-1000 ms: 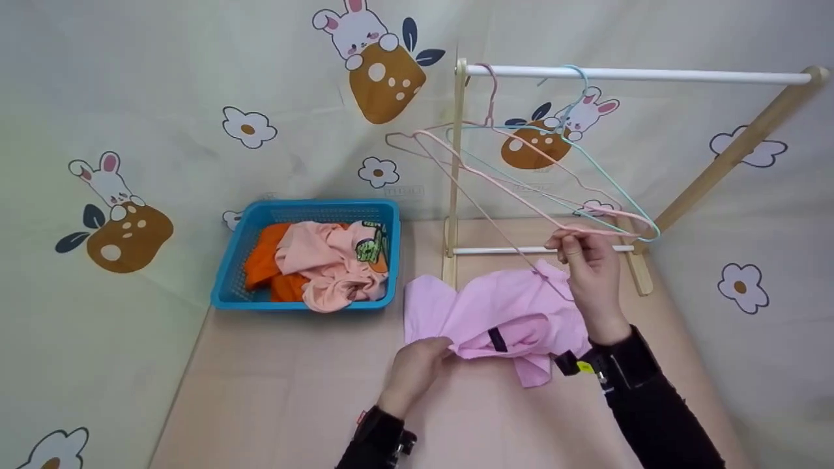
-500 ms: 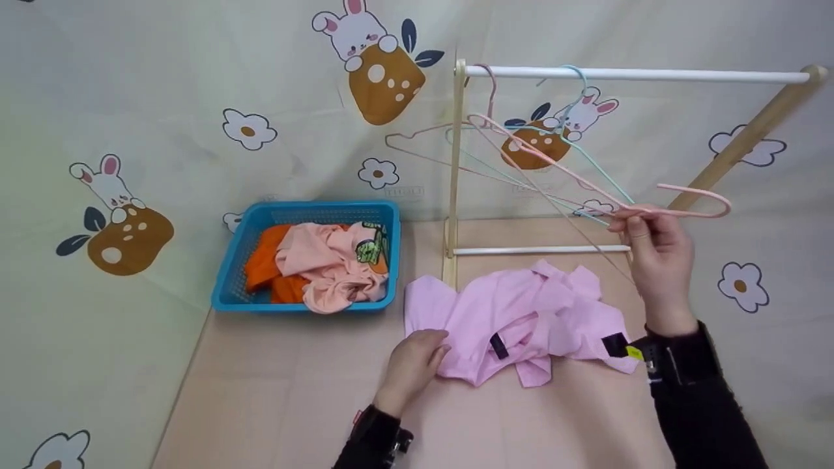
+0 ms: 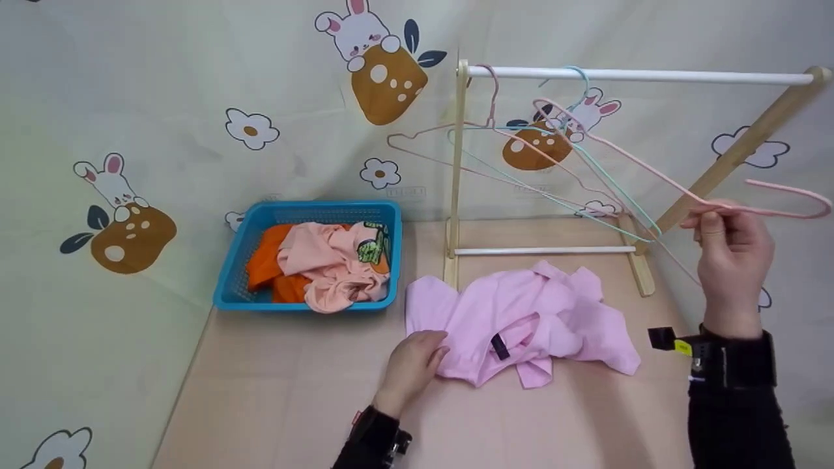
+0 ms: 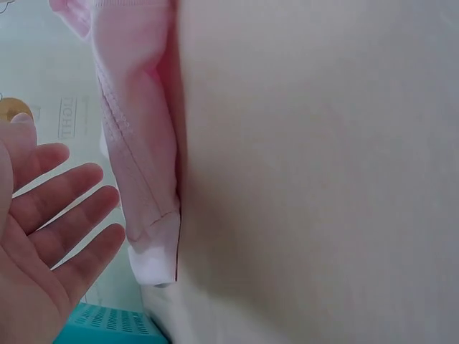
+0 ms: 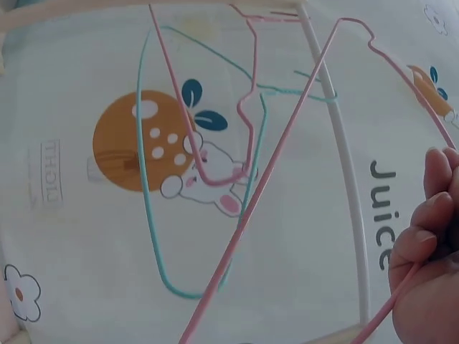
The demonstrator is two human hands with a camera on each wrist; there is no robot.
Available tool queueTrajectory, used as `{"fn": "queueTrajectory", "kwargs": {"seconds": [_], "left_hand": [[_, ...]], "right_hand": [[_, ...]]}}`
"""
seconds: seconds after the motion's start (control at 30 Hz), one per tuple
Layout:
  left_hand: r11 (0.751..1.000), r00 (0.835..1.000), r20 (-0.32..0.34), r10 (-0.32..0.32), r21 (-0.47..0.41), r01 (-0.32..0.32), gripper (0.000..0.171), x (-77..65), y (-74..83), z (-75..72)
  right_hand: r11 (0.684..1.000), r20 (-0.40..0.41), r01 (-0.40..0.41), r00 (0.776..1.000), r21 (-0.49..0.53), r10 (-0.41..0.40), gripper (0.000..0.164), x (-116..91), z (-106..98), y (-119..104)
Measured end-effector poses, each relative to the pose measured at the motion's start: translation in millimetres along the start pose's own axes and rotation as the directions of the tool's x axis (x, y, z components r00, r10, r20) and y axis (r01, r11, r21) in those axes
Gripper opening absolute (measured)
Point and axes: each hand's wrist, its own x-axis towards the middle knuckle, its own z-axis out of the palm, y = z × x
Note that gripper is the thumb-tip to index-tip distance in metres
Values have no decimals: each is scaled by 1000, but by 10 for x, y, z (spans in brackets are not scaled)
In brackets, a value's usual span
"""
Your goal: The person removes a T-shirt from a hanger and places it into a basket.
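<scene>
My right hand [image 3: 736,267] pinches a pink clothes hanger [image 3: 671,184] just below its hook, at the right of the head view. The hook points right, and the hanger's body slants up to the left in front of the rack. In the right wrist view the same hanger [image 5: 269,166] crosses the picture. A pink garment [image 3: 482,306] lies crumpled on the floor, its neck opening and black label [image 3: 500,346] facing up. My left hand [image 3: 410,368] is at the garment's left edge. Its fingers are spread and relaxed in the left wrist view, holding nothing.
A wooden rack with a white top rail [image 3: 638,75] stands behind the garment. Another pink hanger [image 3: 493,98] and a teal hanger [image 3: 587,81] hang from it. Left of the rack, a blue basket [image 3: 260,305] holds orange cloth [image 3: 267,257] and a peach garment [image 3: 313,251].
My right hand has drawn the pink hanger out rightward, away from the garment, its hook coming into sight. My left hand has let go of the garment's edge, which has dropped flat.
</scene>
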Motion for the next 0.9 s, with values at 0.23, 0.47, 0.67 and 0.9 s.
{"fn": "queueTrajectory", "kwargs": {"seconds": [0.23, 0.47, 0.67, 0.9], "left_hand": [[1000, 1000, 0, 12, 8, -12, 23, 29, -20, -20], [1000, 999, 30, -13, 17, 13, 26, 82, -16, -31], [1000, 999, 46, -8, 24, 7, 29, 83, -1, 4], [999, 999, 40, 13, 31, -14, 27, 94, 27, 9]], "right_hand": [[994, -94, -36, 995, -103, 26, 22, 94, -289, 101], [975, -106, -140, 987, -174, 122, 25, 201, -371, 311], [945, -75, -232, 973, -231, 220, 25, 239, -327, 450], [929, 42, -245, 963, -279, 267, 21, 499, -123, 414]]}}
